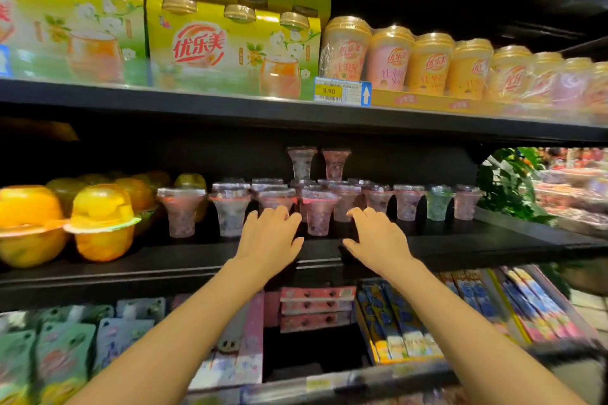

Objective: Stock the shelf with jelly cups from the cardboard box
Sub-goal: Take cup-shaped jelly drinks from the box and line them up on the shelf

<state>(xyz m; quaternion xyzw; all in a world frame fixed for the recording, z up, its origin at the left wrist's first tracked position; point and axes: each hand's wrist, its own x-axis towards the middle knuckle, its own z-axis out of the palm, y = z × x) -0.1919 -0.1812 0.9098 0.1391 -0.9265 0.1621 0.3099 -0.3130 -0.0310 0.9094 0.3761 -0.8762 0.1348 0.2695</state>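
1. I had both arms stretched toward the middle shelf (460, 248), a black board at about chest height.
2. My left hand (270, 238) was held palm down with its fingers loosely spread, holding nothing; the fingertips lay just in front of a pinkish jelly cup (275, 200), and I could not tell whether they touched it.
3. My right hand (378, 240) was likewise flat and relaxed, fingers slightly parted, gripping nothing, beside the nearest purple jelly cup (319, 212) that stood between my two hands.
4. The jelly cups (378, 200) stood upright in rows across the middle shelf, most pink or purple, one green cup (437, 202) near the right end.
5. Two more cups (317, 163) stood stacked on top of the back row.
6. Left of the cups sat orange and yellow fruit-shaped tubs (98, 223).
7. On the upper shelf (230, 108) were yellow multipack boxes (230, 49) and a line of lidded drink cups (427, 64), with a price tag (342, 91) reading 9.90 on its edge.
8. The lower shelf held flat packets (62, 355) and long blue boxes (394, 322).
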